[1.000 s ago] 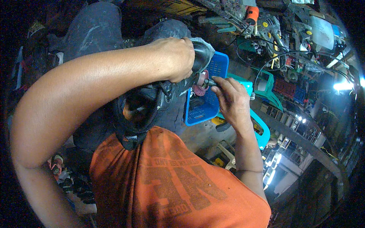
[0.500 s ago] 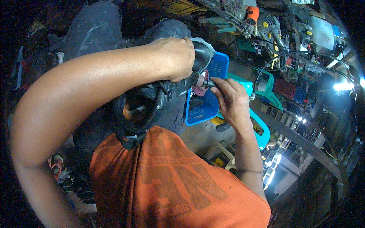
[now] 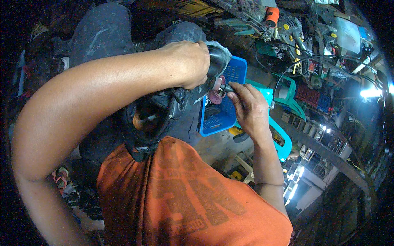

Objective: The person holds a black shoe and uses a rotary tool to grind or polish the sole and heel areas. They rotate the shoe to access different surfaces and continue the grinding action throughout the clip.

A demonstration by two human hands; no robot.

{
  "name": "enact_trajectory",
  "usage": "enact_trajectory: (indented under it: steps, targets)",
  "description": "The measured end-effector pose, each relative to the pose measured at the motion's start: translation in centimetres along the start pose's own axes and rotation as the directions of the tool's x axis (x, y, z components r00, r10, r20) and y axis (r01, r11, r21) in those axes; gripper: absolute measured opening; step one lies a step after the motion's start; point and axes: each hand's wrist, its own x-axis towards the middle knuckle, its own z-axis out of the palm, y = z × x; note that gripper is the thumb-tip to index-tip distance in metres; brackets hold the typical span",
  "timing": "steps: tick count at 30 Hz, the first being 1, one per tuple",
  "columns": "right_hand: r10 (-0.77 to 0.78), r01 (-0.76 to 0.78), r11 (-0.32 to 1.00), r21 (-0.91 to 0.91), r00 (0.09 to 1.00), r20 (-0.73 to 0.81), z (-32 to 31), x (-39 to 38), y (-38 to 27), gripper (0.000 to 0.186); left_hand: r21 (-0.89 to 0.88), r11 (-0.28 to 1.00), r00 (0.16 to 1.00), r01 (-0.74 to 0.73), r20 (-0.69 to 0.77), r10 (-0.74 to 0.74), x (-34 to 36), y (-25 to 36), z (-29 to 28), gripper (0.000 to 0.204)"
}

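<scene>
Slight turn of the short dark-handled tool (image 3: 226,88) since half a sec ago: its round pinkish head now sits a touch further R & tips differently; R hand (image 3: 251,107), L hand (image 3: 192,63) & shoe look approx. unchanged.

R hand: thumb & fingers pinched together on the handle, palm side partly hidden. Tool's head is just beside the shoe's side; can't tell if it touches. L hand: clamped over the forepart of a black laced shoe (image 3: 152,119), fingers wrapped round the far side, tips hidden. Shoe lies over the person's lap, toe pointing up & R, mouth facing back twd the orange shirt (image 3: 180,197), heel end close to the shirt's upper edge. Laces show just below the L wrist. Greyish rough edge (image 3: 223,46) runs along the toe.

Blue plastic basket (image 3: 236,119) is btwn shoe & R hand in view, slotted walls, w/ a pink perforated item (image 3: 215,97) in it, partly behind the tool; exact kind unclear. Teal plastic chair (image 3: 282,139) just R of the basket, partly behind R forearm.

Dark trousers (image 3: 100,30), pale smudges on the knee. Upper R: cluttered tools, incl. an orange cylinder (image 3: 271,16), black cable (image 3: 283,74), & translucent container (image 3: 347,35). Red crate (image 3: 307,94) beyond, near bright lights (image 3: 371,92).
</scene>
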Motion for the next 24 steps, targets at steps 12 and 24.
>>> enact_trajectory:
  steps: [12,24]
  targets:
    - [0.047,-0.048,0.998,0.05,0.999,0.002,0.62,-0.28,0.16,0.023,-0.009,1.0,1.0,-0.006,0.021,0.006,0.03,0.02,-0.12,0.072]
    - [0.088,-0.088,0.994,0.07,0.996,-0.004,0.38,-0.28,0.23,0.025,0.006,1.0,1.0,-0.012,0.021,0.012,0.08,0.09,-0.15,0.078]
